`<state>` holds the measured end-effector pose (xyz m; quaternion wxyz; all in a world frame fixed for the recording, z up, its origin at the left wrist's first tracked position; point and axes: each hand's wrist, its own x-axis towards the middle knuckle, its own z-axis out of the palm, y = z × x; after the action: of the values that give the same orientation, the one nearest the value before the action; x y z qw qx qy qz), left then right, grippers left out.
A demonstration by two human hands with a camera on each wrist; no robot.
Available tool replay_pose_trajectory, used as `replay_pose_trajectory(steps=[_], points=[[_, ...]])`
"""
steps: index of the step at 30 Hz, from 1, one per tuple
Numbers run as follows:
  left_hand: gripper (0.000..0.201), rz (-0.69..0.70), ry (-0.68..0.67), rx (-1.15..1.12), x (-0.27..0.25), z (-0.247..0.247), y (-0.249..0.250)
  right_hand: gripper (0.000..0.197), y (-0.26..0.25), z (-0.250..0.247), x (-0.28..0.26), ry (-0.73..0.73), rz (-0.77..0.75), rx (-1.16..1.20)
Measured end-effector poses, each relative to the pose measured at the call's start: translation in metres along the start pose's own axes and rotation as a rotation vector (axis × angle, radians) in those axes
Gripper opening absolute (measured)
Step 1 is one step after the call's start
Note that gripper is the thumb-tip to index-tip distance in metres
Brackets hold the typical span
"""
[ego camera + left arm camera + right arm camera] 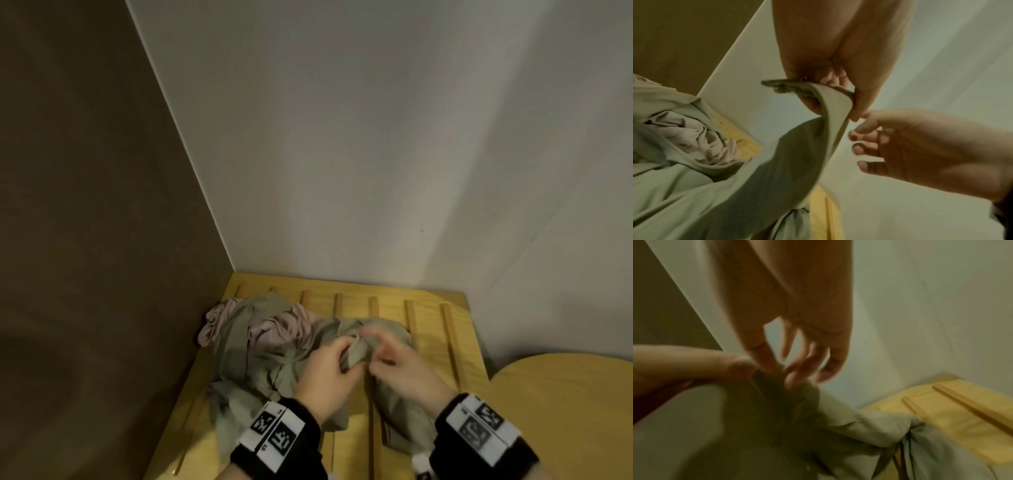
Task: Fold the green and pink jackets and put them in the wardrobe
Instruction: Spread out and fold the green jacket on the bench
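The green jacket (260, 356) lies crumpled on a slatted wooden table (431, 329). The pink jacket (277, 329) is bunched under and behind it at the far left. My left hand (342, 356) pinches a raised fold of the green jacket; the left wrist view shows that fold (830, 104) as a zipper edge gripped by the left hand (834, 105). My right hand (380, 346) is blurred just to the right, with its loose fingers (863, 142) beside the fold and holding nothing. In the right wrist view the right hand (797, 366) brushes the green jacket (869, 426) near the left thumb (740, 366).
A white wall (376, 137) stands close behind the table, and a brown panel (85, 205) closes the left side. A rounded wooden surface (565, 394) sits at the lower right. Bare slats (951, 410) show right of the jackets.
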<state>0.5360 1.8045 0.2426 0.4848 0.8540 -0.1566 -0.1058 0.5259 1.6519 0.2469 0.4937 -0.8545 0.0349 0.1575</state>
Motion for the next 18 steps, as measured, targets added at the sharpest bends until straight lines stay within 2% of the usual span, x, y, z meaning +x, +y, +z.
replay_pose_trajectory(steps=[1, 3, 5, 7, 9, 11, 14, 16, 18], points=[[0.026, -0.005, -0.032, 0.024, -0.002, 0.001, -0.002, 0.053, 0.003, 0.008, 0.001, -0.11, 0.016, 0.006], [0.032, -0.047, -0.153, 0.013, -0.008, 0.002, -0.011, 0.045, 0.01, 0.018, 0.0, -0.207, 0.058, 0.074], [0.034, -0.112, -0.321, -0.108, -0.015, 0.002, -0.026, 0.029, 0.017, 0.023, -0.001, -0.174, 0.091, 0.034], [0.041, -0.225, -0.428, -0.203, -0.026, 0.004, -0.043, 0.023, 0.028, 0.023, -0.002, -0.114, 0.137, -0.026], [0.044, -0.372, -0.411, -0.101, -0.036, 0.003, -0.066, 0.024, 0.038, 0.023, -0.002, -0.071, 0.204, 0.024], [0.047, -0.522, -0.382, 0.113, -0.046, -0.003, -0.095, 0.024, 0.046, 0.022, -0.004, -0.058, 0.256, 0.067], [0.062, -0.717, -0.424, 0.35, -0.059, -0.016, -0.134, 0.025, 0.055, 0.025, -0.005, -0.053, 0.3, 0.095], [0.067, -0.822, -0.471, 0.383, -0.062, -0.021, -0.154, 0.025, 0.056, 0.029, -0.004, -0.078, 0.313, 0.105], [0.067, -0.858, -0.521, 0.358, -0.06, -0.021, -0.166, 0.019, 0.054, 0.035, 0.0, -0.08, 0.344, 0.186]])
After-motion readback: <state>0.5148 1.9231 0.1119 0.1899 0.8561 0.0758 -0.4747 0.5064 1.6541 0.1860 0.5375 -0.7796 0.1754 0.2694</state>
